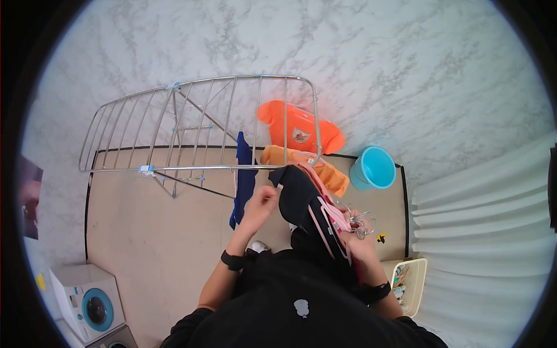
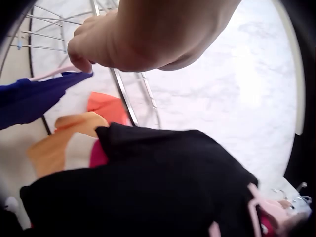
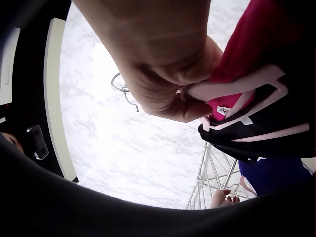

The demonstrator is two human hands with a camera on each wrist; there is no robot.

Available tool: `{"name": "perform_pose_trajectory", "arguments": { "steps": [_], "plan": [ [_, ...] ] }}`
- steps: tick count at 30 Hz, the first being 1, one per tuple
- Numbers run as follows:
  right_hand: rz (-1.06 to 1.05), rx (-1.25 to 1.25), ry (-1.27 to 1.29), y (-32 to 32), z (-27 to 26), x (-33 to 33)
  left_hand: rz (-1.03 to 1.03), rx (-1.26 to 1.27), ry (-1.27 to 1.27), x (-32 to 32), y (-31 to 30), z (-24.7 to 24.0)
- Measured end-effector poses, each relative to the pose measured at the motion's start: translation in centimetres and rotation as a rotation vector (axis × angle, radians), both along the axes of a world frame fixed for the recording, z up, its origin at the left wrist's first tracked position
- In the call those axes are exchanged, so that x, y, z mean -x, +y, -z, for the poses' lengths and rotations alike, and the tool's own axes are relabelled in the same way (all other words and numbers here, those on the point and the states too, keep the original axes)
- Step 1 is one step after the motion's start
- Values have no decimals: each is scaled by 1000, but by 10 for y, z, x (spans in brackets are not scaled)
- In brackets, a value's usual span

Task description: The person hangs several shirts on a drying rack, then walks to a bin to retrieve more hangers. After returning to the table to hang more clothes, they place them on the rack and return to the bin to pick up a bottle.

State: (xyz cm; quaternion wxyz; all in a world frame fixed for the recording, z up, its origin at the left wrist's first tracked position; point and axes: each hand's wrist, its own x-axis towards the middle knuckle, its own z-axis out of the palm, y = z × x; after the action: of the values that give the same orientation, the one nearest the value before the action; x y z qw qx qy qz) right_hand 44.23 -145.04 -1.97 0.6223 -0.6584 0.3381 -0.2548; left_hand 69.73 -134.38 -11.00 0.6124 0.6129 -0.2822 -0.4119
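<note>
My right hand [image 1: 358, 243] grips several pink hangers [image 3: 261, 89] bunched together near their metal hooks [image 1: 361, 223]. Black garments [image 1: 295, 200] and a dark pink one [image 3: 239, 54] hang from them in front of my body. Raised beside the bundle, my left hand [image 1: 261, 207] has loosely bent fingers with nothing seen between them. Just left of it, a blue garment [image 1: 245, 185] on a pink hanger hangs at the metal drying rack [image 1: 203, 168]. In the left wrist view, the left fingertips overlap the edge of that blue garment [image 2: 34, 101].
An orange garment [image 1: 278, 124] and a lighter orange one [image 1: 331, 177] are near the rack's right end. A blue bucket [image 1: 374, 168] stands by the wall. At right are a cream basket [image 1: 419, 284] and white curtain [image 1: 481, 220]; a washing machine [image 1: 87, 301] is at lower left.
</note>
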Motion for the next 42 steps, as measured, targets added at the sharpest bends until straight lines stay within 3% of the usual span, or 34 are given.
{"name": "perform_pose_trajectory", "arguments": {
  "steps": [1, 5, 9, 12, 18, 24, 27, 29, 31, 33, 36, 38, 42],
  "plan": [
    [-9, 1, 0, 1, -4, -3, 206, 82, 32, 12, 1, -37],
    [27, -107, -70, 8, -8, -16, 520, 199, -270, 50, 2, -111],
    [30, -114, -84, 15, -8, -23, 473, 353, -354, 80, -5, -133],
    [-8, -151, -133, 21, -9, -21, 320, 397, -605, 96, -8, -131],
    [-125, -67, -209, 21, -10, -21, 444, 220, -426, 98, -6, -141],
    [-175, -220, -209, 3, -9, -14, 362, 448, -452, 109, -14, -139],
    [-297, -21, -11, -16, -15, -6, 384, 391, -325, 110, -23, -136],
    [-295, -70, -85, -21, -13, -4, 387, 341, -303, 112, -25, -137],
    [-240, -181, -123, -26, -6, 2, 339, 245, -26, 114, -27, -144],
    [-144, -169, -119, -34, 18, 10, 296, 231, -49, 109, -26, -145],
    [-14, -246, -53, -50, 31, 28, 269, 156, 158, 92, -21, -142],
    [69, -337, 14, -53, 31, 33, 255, 153, 133, 87, -21, -138],
    [41, -253, 16, -64, 51, 55, 133, 150, 110, 80, -19, -132]
  ]
}}
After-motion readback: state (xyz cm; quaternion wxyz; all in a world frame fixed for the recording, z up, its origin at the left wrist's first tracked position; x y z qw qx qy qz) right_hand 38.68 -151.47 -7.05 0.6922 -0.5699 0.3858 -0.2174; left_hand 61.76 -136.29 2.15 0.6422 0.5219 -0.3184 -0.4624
